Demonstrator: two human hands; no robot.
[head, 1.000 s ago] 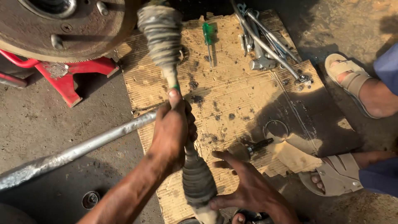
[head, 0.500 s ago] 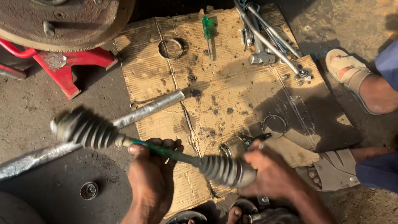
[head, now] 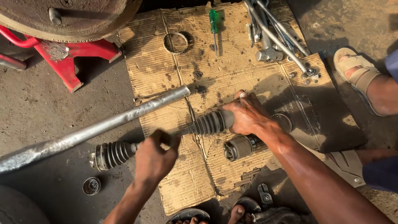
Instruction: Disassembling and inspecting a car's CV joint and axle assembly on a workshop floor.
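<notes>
The left hand [head: 155, 155] is closed around the bare middle of the axle shaft [head: 182, 132], which lies almost level across the cardboard [head: 232, 54], its left end out over the floor [head: 49, 112]. The right hand [head: 248, 116] grips the right boot [head: 211, 123] at its wide end. The left boot [head: 114, 153] hangs free past the left hand.

The shaft is steel and looks heavy, stiff and probably greasy, so it likely wants both hands; the bare shaft seems the firmest hold. The ribbed rubber boots will squash and may slip or tear under a hard squeeze.

Just beside the right wrist lies a loose joint [head: 239, 147]. Farther off sit a long pipe [head: 95, 130], a metal ring [head: 176, 42], a green screwdriver [head: 213, 25] and a red stand [head: 66, 54].
</notes>
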